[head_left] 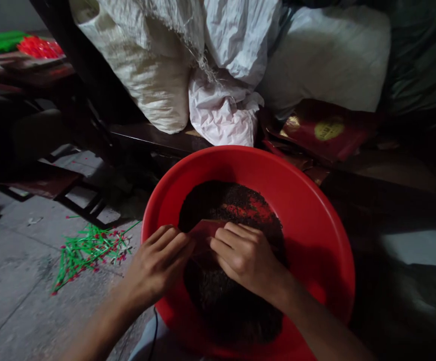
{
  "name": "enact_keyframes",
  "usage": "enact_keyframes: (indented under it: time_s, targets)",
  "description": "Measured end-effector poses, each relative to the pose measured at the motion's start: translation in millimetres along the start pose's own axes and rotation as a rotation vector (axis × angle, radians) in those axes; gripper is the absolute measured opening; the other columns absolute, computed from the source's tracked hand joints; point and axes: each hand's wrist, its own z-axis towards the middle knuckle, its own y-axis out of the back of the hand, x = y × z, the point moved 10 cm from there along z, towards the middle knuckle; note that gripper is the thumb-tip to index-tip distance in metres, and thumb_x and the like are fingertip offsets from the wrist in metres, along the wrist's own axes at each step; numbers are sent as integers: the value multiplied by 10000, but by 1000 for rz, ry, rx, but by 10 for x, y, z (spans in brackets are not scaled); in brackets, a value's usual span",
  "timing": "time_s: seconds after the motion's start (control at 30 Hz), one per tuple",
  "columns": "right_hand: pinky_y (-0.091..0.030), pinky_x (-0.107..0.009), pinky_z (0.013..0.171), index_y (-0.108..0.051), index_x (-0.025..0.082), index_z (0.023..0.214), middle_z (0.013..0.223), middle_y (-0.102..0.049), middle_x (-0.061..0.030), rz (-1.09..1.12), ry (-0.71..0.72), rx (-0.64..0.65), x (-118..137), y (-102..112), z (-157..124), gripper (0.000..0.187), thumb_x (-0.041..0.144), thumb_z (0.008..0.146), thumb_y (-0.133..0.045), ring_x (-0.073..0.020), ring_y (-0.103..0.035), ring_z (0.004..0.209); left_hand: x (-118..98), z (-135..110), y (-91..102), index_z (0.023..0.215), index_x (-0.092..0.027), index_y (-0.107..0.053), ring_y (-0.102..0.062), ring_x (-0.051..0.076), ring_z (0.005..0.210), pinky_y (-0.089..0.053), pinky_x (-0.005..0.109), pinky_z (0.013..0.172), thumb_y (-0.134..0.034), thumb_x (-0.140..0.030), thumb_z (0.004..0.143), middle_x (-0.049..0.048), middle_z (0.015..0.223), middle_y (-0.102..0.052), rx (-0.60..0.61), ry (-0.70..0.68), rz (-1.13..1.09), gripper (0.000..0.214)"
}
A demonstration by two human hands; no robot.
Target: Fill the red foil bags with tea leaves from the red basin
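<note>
A small dark red packet (204, 230) is stretched between my two hands, over a large red basin (311, 210). My left hand (165, 258) has its fingers closed on the packet's left side. Curled around its right side are the fingers of my right hand (242, 250). Dark, loose, crumbly material (236, 306) covers much of the basin's floor, and a patch of bare red shows through near the far side. The packet's lower part blends into the dark material, so its contents cannot be made out.
White woven sacks (157, 80) are piled behind the basin, with a maroon bag (326, 130) bearing a gold emblem to their right. Thin green sticks with red tips (90, 253) lie scattered on the floor. A dark wooden stool (48, 180) stands at left.
</note>
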Motion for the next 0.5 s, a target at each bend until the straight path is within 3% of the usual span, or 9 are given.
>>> enact_keyframes:
  time_s: [0.2,0.4,0.5]
  targets:
    - [-373,-358,672,-576,196,763,767,-605,-7,-38,-6,-53,75,-9,41,289,91,1018,-490,-172,-485,714,-26,-12,-61,1015,-122,-662,-558,191,809,-498,331,682,-535,94,905,85,878,-664,-87,34,-87,274]
    - [-373,-352,687,-582,194,791,737,-579,0,-94,80,-81,178,25,5,266,89,1023,-505,-173,-473,697,-24,-43,-5,1156,-80,-676,-544,181,851,-510,316,716,-590,48,934,113,1008,-675,-11,8,-84,270]
    - [-360,-355,677,-577,191,803,740,-570,-2,-125,71,-65,193,15,15,244,86,1014,-515,-179,-476,690,-13,-115,31,1158,-59,-678,-547,175,846,-506,305,705,-574,47,945,113,982,-665,-58,21,-87,260]
